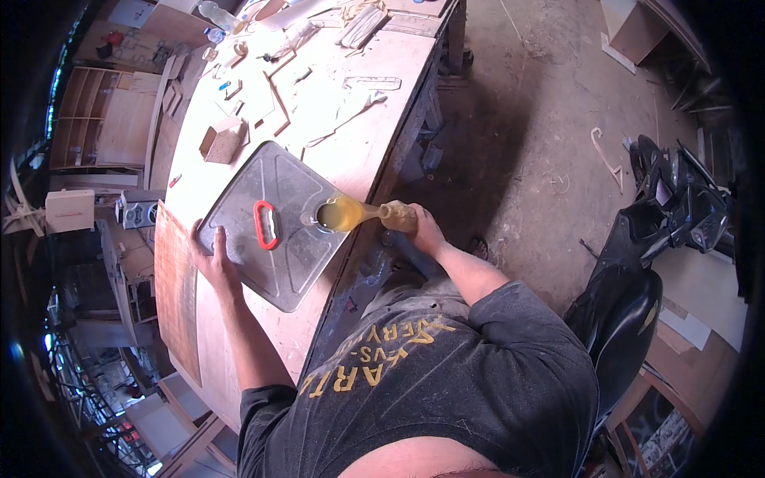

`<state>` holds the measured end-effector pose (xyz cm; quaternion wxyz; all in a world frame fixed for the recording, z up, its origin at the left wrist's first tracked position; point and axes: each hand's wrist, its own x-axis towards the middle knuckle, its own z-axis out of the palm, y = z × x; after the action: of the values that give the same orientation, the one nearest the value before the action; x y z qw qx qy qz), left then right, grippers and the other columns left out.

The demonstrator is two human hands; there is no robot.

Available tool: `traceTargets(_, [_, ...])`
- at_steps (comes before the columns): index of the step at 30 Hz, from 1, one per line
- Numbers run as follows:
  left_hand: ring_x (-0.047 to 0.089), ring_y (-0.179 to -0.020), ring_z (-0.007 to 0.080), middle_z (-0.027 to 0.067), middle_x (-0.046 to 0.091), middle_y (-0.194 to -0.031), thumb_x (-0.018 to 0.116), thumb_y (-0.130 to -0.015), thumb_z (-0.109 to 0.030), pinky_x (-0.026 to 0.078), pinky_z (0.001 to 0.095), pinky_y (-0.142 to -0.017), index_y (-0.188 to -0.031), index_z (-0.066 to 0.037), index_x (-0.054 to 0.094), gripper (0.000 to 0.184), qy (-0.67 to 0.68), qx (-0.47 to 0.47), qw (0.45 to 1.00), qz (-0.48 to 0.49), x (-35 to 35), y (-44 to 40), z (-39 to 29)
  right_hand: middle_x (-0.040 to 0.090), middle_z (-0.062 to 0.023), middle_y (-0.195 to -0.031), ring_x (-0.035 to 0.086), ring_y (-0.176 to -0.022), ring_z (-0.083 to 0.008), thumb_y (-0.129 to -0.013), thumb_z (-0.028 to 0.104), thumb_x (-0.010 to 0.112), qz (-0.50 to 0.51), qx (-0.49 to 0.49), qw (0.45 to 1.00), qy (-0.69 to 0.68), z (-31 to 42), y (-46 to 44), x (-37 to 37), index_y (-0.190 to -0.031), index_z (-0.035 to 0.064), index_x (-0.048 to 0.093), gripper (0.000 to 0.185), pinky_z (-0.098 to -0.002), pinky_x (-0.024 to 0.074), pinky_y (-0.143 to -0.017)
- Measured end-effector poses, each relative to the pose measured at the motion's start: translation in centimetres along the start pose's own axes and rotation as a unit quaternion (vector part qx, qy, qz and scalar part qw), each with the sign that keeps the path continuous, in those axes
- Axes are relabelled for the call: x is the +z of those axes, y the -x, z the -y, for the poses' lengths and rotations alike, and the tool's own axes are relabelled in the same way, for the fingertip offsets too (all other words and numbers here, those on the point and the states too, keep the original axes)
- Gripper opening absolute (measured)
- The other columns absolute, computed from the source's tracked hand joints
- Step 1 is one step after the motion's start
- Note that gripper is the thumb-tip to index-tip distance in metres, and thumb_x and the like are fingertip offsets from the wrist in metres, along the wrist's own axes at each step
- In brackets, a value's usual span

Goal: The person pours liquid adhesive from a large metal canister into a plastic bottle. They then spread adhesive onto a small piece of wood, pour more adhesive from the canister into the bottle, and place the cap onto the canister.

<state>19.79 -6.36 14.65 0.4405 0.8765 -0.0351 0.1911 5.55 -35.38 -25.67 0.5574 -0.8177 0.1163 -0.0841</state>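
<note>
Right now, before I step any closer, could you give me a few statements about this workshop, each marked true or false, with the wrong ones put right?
1. The person's left hand touches a grey container. True.
2. The handle on that container is blue. False: the handle is red.
3. The right hand holds a yellowish vessel by its narrow end. True.
4. A black motorbike stands on the workbench. False: the motorbike is on the floor, apart from the workbench.
5. The person's dark shirt has yellow lettering. True.
</note>
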Motion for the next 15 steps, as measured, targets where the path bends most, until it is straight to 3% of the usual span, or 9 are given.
traceTargets(5, [0.059,-0.121,0.0233,0.0157,0.06,-0.132,0.072,-0.097,-0.013,0.049,0.0351,-0.103,-0.138,0.004,0.058,0.047,-0.007,-0.002,1.0,-0.001,-0.01,-0.02,-0.05,0.062,-0.0215,-0.135,0.056,-0.129,-0.0464,-0.083,0.005,0.076,-0.008,-0.008,1.0,0.001,0.21,0.03,-0.02,-0.139,0.0104,0.05,0.062,-0.052,0.0472,-0.109])
traceTargets(8, [0.059,-0.121,0.0234,0.0156,0.06,-0.132,0.072,-0.096,-0.014,0.049,0.0353,-0.103,-0.138,0.004,0.058,0.047,-0.019,0.01,1.0,0.001,-0.18,-0.2,0.43,0.062,-0.0216,-0.138,0.056,-0.132,-0.0443,-0.083,0.017,0.08,0.009,0.006,1.0,0.016,0.1,-0.1,-0.07,-0.142,0.0114,0.049,0.066,-0.0534,0.0445,-0.111])
traceTargets(15, [0.059,-0.121,0.0238,0.0153,0.061,-0.132,0.073,-0.096,-0.014,0.049,0.0356,-0.103,-0.138,0.004,0.059,0.047,-0.005,0.0,1.0,0.0,-0.07,-0.07,0.13,0.062,-0.0211,-0.135,0.055,-0.13,-0.0464,-0.082,0.006,0.077,0.004,0.005,1.0,0.004,0.61,-0.07,-0.32,-0.139,0.0113,0.05,0.063,-0.0523,0.0472,-0.109])
